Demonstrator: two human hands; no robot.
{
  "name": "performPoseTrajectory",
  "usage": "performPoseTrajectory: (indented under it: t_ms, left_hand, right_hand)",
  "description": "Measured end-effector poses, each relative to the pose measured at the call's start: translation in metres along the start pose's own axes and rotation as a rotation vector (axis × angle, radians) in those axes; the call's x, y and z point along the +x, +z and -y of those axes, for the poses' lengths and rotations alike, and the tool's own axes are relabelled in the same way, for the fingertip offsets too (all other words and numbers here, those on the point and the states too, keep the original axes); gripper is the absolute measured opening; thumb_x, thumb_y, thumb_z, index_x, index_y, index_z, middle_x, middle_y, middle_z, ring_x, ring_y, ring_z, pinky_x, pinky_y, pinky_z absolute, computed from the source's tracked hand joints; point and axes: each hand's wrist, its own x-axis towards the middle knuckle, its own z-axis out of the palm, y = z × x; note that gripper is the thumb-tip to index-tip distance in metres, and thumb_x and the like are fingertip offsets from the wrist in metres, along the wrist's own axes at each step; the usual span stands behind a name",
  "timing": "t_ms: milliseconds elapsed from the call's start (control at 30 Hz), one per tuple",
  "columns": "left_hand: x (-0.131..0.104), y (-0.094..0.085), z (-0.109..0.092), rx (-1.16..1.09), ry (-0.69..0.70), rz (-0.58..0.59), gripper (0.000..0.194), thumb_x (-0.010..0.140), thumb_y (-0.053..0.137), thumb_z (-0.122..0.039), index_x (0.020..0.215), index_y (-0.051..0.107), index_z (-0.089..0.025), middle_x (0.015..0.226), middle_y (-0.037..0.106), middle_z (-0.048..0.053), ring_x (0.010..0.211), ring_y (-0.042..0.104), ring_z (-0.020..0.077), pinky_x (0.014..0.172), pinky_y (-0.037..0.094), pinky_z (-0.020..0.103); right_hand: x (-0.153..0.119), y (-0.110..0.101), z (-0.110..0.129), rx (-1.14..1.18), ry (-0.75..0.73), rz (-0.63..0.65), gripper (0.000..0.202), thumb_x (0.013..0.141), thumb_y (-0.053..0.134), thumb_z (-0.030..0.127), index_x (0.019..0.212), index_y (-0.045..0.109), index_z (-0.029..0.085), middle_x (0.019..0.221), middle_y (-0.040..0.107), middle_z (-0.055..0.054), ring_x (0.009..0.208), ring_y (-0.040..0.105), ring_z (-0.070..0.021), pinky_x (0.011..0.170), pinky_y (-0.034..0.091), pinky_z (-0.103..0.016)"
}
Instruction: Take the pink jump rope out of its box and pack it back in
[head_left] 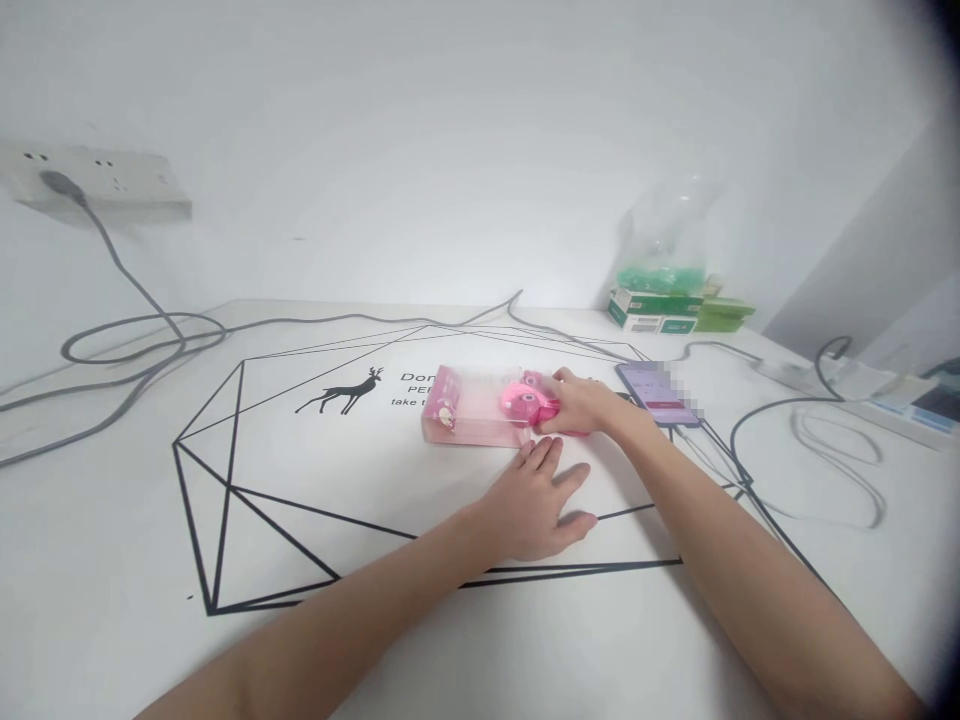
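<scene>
A pink package with a clear plastic top (480,415) lies flat on the white table. At its right end is a glossy pink toy-like item (529,402) with round eye shapes, and whether it sits inside the package or on it I cannot tell. My right hand (576,402) is closed around this pink item's right side, palm down. My left hand (534,505) is in front of the package with fingers spread and thumb out. Its fingertips reach the package's lower right corner, and I cannot tell if they press on it.
Right of my right hand lies a phone (660,392) with a lit screen. Green-and-white boxes (654,308) and a clear plastic bag (664,240) stand at the back right. Grey cables (161,340) loop across the left side, coming from a wall socket (105,180). A deer print (349,390) marks the table mat.
</scene>
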Motion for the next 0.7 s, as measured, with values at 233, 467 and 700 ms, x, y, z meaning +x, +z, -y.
performPoseTrajectory:
  t_ms: [233, 467, 700]
  left_hand:
    - [0.002, 0.001, -0.004, 0.055, -0.027, 0.017, 0.057, 0.096, 0.034, -0.057, 0.138, 0.047, -0.020, 0.139, 0.048, 0.020, 0.136, 0.039, 0.0360, 0.111, 0.029, 0.050]
    - [0.005, 0.007, -0.007, 0.078, -0.046, 0.008, 0.058, 0.096, 0.034, -0.056, 0.140, 0.045, -0.020, 0.142, 0.046, 0.022, 0.138, 0.036, 0.0373, 0.110, 0.028, 0.052]
    - [0.003, 0.007, -0.008, 0.108, -0.049, -0.024, 0.052, 0.096, 0.039, -0.051, 0.137, 0.047, -0.020, 0.145, 0.044, 0.020, 0.137, 0.039, 0.0364, 0.107, 0.034, 0.051]
  right_hand:
    - [-0.005, -0.007, 0.002, -0.004, 0.090, 0.024, 0.078, 0.070, 0.062, 0.064, 0.138, 0.043, 0.030, 0.121, 0.052, -0.014, 0.096, 0.064, -0.0360, 0.075, 0.046, -0.042]
    - [-0.011, -0.017, -0.011, 0.034, 0.137, -0.034, 0.075, 0.068, 0.063, 0.069, 0.128, 0.049, 0.027, 0.120, 0.052, -0.014, 0.088, 0.065, -0.0313, 0.070, 0.047, -0.038]
    - [-0.027, -0.047, -0.011, 0.054, 0.175, -0.145, 0.075, 0.070, 0.063, 0.065, 0.134, 0.046, 0.030, 0.118, 0.053, -0.013, 0.084, 0.064, -0.0291, 0.066, 0.047, -0.037]
